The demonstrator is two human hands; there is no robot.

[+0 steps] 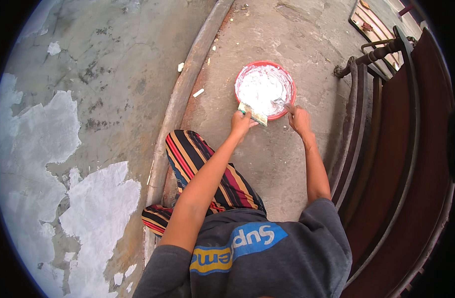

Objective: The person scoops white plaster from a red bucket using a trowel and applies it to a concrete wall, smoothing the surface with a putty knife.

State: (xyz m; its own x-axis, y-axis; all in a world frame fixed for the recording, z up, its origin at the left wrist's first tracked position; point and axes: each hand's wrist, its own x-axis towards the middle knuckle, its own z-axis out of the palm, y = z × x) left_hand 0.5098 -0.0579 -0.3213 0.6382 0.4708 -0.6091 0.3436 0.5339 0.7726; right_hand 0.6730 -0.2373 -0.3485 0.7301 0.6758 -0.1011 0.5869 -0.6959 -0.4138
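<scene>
Left hand (241, 124) grips flat scraper (254, 114) at seven o'clock of red basin (293, 89). Right hand (300, 120) grasps metal tool (278, 102) in white paste (259, 88), four o'clock.

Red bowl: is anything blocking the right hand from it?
Nothing visible does: the small tool in the right hand reaches over the white paste. The scraper in the left hand overlaps the bowl's near rim.

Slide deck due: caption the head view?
Left hand holds a flat scraper at a red basin, right hand a small tool in its white paste.
</scene>
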